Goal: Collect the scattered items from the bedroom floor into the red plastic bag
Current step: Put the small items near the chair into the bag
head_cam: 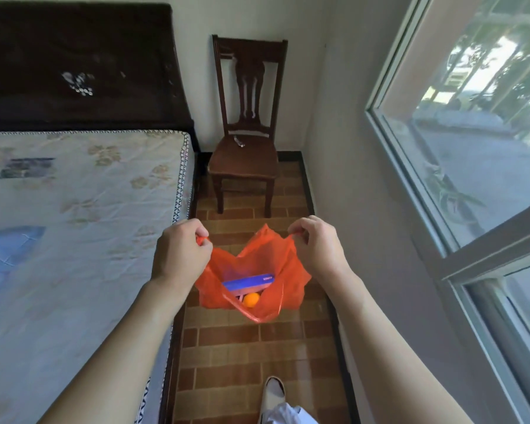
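The red plastic bag [266, 264] hangs above the tiled floor between my hands, its mouth pulled wide. My left hand [181, 249] grips the left handle and my right hand [315, 243] pinches the right handle. Inside the bag lie a blue box [248, 281] and an orange ball [251, 299], with something pink beside the ball.
A bed with a patterned mattress [83, 215] fills the left side. A dark wooden chair [245, 139] with a small object on its seat stands against the far wall. The brown tiled floor [257, 347] runs between bed and wall. A large window [471, 148] is on the right. My shoe [274, 390] shows below.
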A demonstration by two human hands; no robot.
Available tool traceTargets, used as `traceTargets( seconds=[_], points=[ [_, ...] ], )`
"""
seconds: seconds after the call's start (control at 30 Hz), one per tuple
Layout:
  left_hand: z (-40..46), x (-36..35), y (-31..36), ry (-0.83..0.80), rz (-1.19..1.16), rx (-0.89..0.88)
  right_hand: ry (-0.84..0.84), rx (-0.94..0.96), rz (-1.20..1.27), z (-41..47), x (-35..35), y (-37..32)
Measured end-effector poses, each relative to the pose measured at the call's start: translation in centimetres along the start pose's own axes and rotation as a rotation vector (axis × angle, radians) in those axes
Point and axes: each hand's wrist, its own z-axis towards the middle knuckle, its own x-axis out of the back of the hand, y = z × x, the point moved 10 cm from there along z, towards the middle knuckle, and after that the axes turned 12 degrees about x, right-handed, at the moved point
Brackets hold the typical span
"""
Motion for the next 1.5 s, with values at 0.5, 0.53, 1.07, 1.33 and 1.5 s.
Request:
traceTargets(
  seconds=[0.5,0.53,1.07,1.33,1.5],
  points=[
    [10.0,2.0,2.8,0.109,-0.043,-0.006,0.042,0.062,-0.026,12.2,1.3,-1.3],
    [11.0,1.8,2.7,0.101,-0.052,-0.005,0.043,0.061,-0.033,13.1,1.1,-1.3],
    [30.1,-3.4,-2.6,-0.091,-0.085,-0.030,-0.017,-0.060,-0.115,27.6,-8.6,-0.4],
    [36.0,-5.4,-3.3,-0.110,-0.076,-0.023,-0.031,-0.071,-0.096,33.1,-11.6,1.5],
    [40.1,-8.0,-3.9,-0.100,-0.048,0.009,-0.075,-0.053,-0.056,37.4,-14.4,4.6]
  ],
)
